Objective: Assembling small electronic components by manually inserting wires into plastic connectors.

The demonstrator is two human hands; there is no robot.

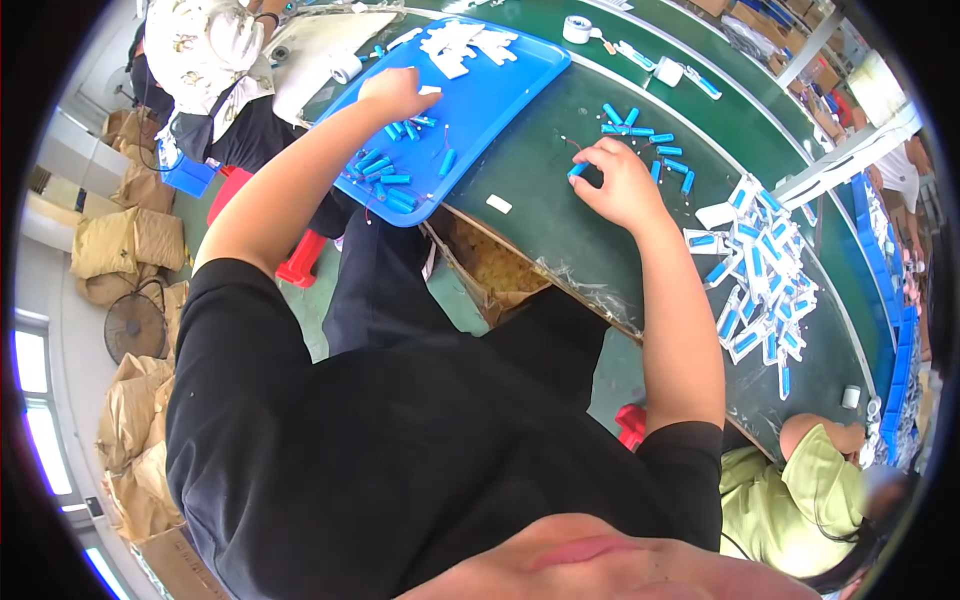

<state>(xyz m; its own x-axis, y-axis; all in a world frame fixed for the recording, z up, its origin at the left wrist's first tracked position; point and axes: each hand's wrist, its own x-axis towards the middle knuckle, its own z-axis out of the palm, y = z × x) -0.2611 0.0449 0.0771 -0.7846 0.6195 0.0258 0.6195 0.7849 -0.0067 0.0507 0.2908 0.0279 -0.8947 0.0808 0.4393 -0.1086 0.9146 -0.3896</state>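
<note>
My left hand (398, 95) is over the blue tray (505, 92), its fingers closed on a small white plastic piece (430, 90). Just below that hand, blue cylindrical cells (385, 172) with thin wires lie in a loose group in the tray. A pile of white plastic pieces (468, 45) sits at the tray's far end. Over the green table, my right hand (622, 185) pinches a blue cylindrical cell (577, 170) between thumb and fingers, a thin wire trailing from it. More blue cells (640, 131) are scattered on the table just beyond this hand.
A heap of white holders with blue cells (760, 270) lies on the table at the right. One flat white piece (498, 204) rests near the table's edge. A conveyor runs along the far side. Co-workers sit at the upper left and lower right (800, 500).
</note>
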